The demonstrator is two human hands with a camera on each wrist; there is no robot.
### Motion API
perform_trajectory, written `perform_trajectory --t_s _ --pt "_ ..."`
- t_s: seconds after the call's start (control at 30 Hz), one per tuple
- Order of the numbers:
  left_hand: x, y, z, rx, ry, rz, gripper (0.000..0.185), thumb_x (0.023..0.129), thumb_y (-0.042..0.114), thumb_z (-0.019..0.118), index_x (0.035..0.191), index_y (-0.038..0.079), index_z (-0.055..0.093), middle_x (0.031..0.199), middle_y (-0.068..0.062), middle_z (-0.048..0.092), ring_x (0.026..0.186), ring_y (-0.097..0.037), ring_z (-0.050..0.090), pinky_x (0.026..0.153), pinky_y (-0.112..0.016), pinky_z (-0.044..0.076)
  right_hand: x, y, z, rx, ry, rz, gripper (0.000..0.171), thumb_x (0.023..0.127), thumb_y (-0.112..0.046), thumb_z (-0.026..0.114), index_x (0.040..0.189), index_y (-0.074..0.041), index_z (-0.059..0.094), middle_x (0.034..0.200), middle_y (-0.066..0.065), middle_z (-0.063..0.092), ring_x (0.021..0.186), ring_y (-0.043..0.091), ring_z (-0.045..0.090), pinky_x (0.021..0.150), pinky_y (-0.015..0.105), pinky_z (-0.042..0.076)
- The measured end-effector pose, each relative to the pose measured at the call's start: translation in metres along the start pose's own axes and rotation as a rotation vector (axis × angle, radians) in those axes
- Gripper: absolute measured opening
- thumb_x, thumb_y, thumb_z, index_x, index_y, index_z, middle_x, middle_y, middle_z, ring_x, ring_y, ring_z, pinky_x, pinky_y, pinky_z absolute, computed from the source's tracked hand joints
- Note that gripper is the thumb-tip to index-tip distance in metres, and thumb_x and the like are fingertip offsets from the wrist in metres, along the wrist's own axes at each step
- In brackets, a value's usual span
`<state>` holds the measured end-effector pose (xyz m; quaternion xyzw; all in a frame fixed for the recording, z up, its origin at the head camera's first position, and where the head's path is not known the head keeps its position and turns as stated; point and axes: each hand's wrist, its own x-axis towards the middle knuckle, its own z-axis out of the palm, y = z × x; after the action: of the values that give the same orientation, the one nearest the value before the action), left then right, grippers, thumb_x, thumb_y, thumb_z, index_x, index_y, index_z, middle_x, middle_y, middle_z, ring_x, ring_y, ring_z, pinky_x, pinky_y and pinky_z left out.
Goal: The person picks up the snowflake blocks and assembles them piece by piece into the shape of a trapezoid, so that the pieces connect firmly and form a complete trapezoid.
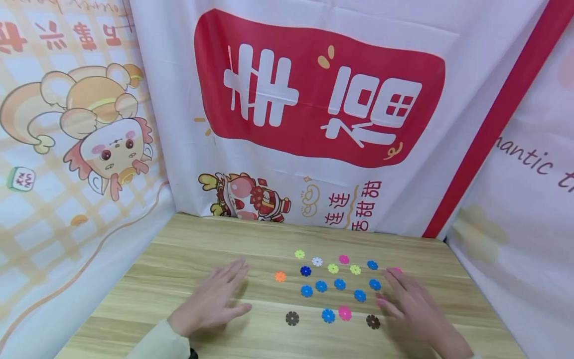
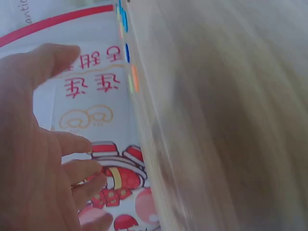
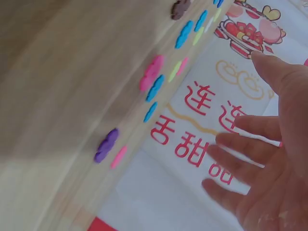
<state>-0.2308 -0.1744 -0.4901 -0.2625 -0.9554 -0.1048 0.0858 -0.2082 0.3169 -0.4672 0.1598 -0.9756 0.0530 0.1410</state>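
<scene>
Small notched plastic snowflake discs lie flat and scattered on the wooden table. Several are blue, such as a blue disc (image 1: 339,284); a dark blue disc (image 1: 305,271) and an orange disc (image 1: 280,276) lie toward the left. Pink, yellow-green, white and brown ones are mixed in. My left hand (image 1: 215,299) is held left of the discs, fingers spread and holding nothing. On the other side, my right hand (image 1: 417,309) hovers with extended fingers over the right edge of the group, partly covering a pink disc (image 1: 396,270). The right wrist view shows a purple disc (image 3: 106,145), hidden in the head view.
A wooden tabletop (image 1: 157,269) extends around the discs. Behind it hangs a white cloth (image 1: 403,199) with a red printed panel and characters. Patterned cloth (image 1: 45,239) borders the left side, and another pale cloth (image 1: 515,239) the right.
</scene>
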Motion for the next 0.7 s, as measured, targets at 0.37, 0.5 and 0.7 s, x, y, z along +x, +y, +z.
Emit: perform_trajectory --t_s 0.37,0.5,0.7 --pt "0.023 0.04 0.004 -0.244 -0.144 0.105 0.073 0.088 0.047 0.065 0.149 0.02 0.035 0.153 0.0 0.041 0.14 -0.023 0.041 0.114 -0.049 0.035 0.037 -0.043 0.006 0.099 -0.074 -0.173 0.059 0.086 -0.048 0.068 0.135 -0.019 0.054 0.131 0.007 0.061 0.121 0.026 0.059 0.098 0.044 0.051" --pt "0.034 0.057 0.014 -0.252 -0.152 0.148 0.065 0.085 0.043 0.069 0.141 0.018 0.046 0.144 0.003 0.051 0.135 -0.02 0.046 0.112 -0.045 0.039 0.055 -0.068 0.01 0.163 -0.157 -0.252 0.056 0.087 -0.047 0.067 0.133 -0.018 0.056 0.131 0.005 0.061 0.12 0.023 0.06 0.095 0.039 0.054" --pt "0.048 0.074 0.026 -0.246 -0.156 0.223 0.053 0.081 0.038 0.073 0.128 0.016 0.059 0.128 0.005 0.062 0.119 -0.012 0.056 0.104 -0.034 0.047 0.081 -0.097 0.025 0.211 -0.197 -0.393 0.05 0.087 -0.041 0.07 0.128 -0.015 0.06 0.128 0.004 0.064 0.118 0.021 0.061 0.096 0.037 0.054"
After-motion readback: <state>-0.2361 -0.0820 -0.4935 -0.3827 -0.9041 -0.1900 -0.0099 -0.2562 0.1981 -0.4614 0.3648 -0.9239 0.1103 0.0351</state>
